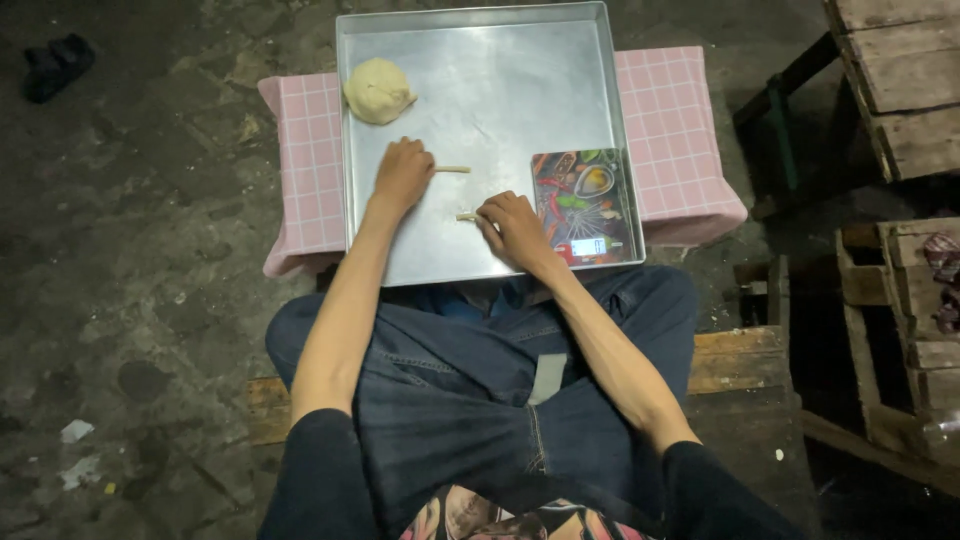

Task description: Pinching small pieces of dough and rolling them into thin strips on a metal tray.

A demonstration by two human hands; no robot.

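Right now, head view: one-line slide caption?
Both hands, left and right, roll thin dough strips on a metal tray beside a dough ball.

Shiny brushed-metal tray (500,100) on matt pink checked cloth (675,120); soft matt dough ball (378,90); glossy printed scale (585,205); rough weathered wooden crates (900,80); rough concrete floor (140,250).

Both hands, left hand (402,172) and right hand (514,226), each on a thin dough strip in the metal tray (500,80), beside a dough ball (378,90).
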